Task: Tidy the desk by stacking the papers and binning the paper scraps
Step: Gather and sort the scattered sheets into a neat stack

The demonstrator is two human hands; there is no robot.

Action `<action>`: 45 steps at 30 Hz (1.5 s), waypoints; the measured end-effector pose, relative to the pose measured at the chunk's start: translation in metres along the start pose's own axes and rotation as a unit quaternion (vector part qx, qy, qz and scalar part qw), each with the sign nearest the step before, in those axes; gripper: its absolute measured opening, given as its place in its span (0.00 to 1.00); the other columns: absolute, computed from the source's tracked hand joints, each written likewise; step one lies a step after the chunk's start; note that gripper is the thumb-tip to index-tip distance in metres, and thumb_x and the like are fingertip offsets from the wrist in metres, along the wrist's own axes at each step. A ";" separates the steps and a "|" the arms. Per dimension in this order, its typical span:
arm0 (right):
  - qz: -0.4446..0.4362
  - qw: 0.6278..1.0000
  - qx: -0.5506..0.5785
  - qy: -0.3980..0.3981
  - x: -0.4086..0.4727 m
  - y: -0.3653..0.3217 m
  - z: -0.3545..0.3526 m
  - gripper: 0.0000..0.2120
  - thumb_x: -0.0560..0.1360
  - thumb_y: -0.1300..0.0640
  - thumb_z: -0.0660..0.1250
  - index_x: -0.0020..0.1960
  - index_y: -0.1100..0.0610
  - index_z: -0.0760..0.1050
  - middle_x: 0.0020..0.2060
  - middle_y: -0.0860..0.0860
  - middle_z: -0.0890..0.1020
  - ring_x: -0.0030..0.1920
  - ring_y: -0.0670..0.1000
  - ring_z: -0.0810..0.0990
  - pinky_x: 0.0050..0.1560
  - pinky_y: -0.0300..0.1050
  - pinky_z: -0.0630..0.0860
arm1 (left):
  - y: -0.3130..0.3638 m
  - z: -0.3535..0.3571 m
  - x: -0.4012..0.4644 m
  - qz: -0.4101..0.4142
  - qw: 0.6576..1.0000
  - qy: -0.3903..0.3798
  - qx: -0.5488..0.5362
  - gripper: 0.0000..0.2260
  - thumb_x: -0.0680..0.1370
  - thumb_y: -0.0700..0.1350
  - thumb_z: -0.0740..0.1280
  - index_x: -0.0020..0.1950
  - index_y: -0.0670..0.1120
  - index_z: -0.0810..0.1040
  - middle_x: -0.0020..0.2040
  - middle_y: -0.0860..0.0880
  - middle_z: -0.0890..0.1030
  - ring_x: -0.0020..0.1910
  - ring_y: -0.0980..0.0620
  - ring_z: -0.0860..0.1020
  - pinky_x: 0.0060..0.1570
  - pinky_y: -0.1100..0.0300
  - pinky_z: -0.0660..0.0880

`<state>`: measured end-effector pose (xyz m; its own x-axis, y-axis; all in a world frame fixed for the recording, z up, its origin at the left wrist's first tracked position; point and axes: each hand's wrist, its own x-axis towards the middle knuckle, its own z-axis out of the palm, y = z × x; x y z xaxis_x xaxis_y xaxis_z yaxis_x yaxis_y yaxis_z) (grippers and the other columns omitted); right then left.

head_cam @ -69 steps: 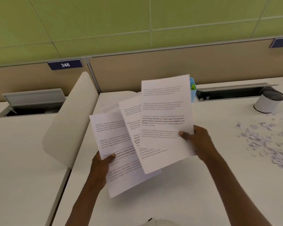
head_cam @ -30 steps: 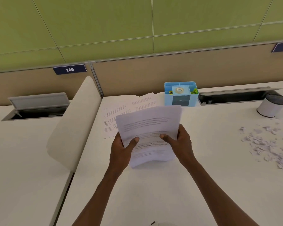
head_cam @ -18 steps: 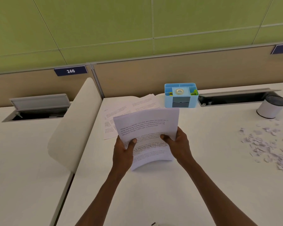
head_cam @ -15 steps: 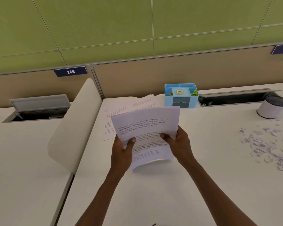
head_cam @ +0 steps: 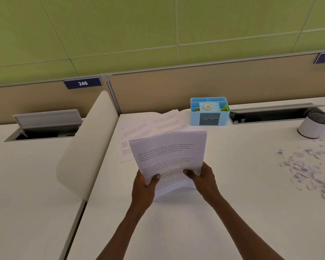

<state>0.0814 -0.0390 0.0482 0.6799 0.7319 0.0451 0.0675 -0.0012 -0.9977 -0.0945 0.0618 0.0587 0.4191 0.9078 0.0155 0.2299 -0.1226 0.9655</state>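
A squared-up stack of printed papers stands nearly upright on the white desk, its bottom edge bowed against the surface. My left hand grips the stack's lower left side and my right hand grips its lower right side, thumbs on the front sheet. More printed sheets lie flat and fanned on the desk behind the stack. A scatter of torn paper scraps covers the desk at the right. A small white bin with a dark mesh top stands beyond the scraps.
A light blue desk organizer with tape stands at the back centre. An open cable tray runs along the back right. A curved white divider separates this desk from the neighbouring desk at the left, which has its own cable tray.
The fanned sheets in my hands have been gathered into one aligned stack, lowered and stood on the desk. Over the last half second the stack has barely shifted.
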 end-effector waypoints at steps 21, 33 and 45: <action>0.097 0.977 -0.056 -0.179 -0.009 0.031 0.012 0.05 0.79 0.53 0.65 0.52 0.52 0.76 0.41 0.51 0.84 0.32 0.46 0.78 0.24 0.39 0.68 | -0.037 -0.050 0.010 -0.174 0.957 -0.049 -0.228 0.17 0.78 0.35 0.68 0.65 0.47 0.75 0.58 0.47 0.84 0.55 0.43 0.83 0.46 0.50 0.82; 0.000 0.937 -0.339 -0.079 0.099 0.044 0.040 0.11 0.77 0.49 0.66 0.49 0.57 0.81 0.47 0.52 0.84 0.47 0.53 0.82 0.48 0.42 0.75 | -0.045 -0.090 0.033 -0.159 0.974 0.042 -0.154 0.15 0.78 0.37 0.69 0.64 0.46 0.77 0.56 0.48 0.85 0.52 0.45 0.84 0.44 0.53 0.81; 0.019 0.732 -0.639 -0.234 0.173 0.078 0.054 0.36 0.74 0.27 0.48 0.77 0.41 0.47 0.78 0.51 0.44 0.76 0.64 0.45 0.74 0.63 0.51 | -0.051 -0.100 0.061 -0.175 0.959 0.027 -0.219 0.16 0.77 0.36 0.69 0.64 0.46 0.78 0.58 0.45 0.84 0.56 0.42 0.83 0.54 0.43 0.79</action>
<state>0.1647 0.1247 -0.0249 0.3941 0.8680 -0.3022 0.8871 -0.4453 -0.1220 -0.1688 0.1634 0.0360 0.3354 0.8831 -0.3282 -0.0483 0.3640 0.9301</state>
